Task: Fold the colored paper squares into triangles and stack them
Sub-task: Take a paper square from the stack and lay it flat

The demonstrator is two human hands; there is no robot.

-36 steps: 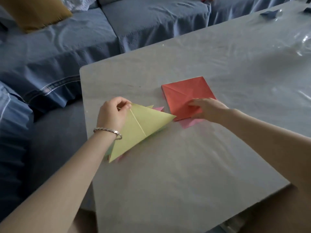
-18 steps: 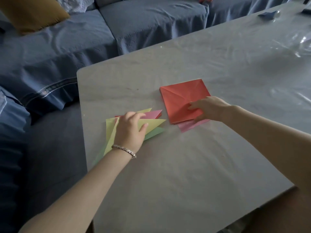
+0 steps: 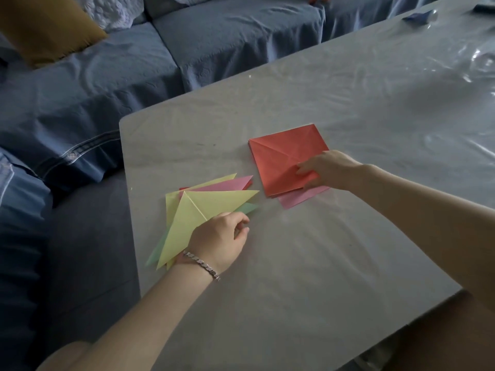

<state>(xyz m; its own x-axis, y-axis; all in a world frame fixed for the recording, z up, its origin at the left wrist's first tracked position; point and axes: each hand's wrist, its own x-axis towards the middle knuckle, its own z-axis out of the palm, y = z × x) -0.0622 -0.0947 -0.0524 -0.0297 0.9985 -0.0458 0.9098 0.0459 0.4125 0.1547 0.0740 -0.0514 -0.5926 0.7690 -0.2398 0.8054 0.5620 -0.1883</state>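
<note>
A fanned stack of folded triangles lies near the table's left edge, with a yellow triangle (image 3: 206,207) on top and pink (image 3: 227,184) and green (image 3: 247,208) ones peeking out below. My left hand (image 3: 221,241) hovers at the stack's near right side, fingers loosely curled, holding nothing. To the right lies a pile of unfolded squares with a creased red square (image 3: 281,162) on top and a pink sheet (image 3: 300,198) sticking out underneath. My right hand (image 3: 332,170) pinches the red square's near right corner.
The grey table (image 3: 294,263) has a plastic cover, wrinkled at the far right. A blue sofa (image 3: 214,44) runs along the far and left sides, with a mustard cushion (image 3: 45,28). A small blue object (image 3: 416,16) sits at the table's far end.
My left hand laid the yellow triangle on the stack, pressed it, then drew back toward me off the paper. My right hand stayed on the red square's corner.
</note>
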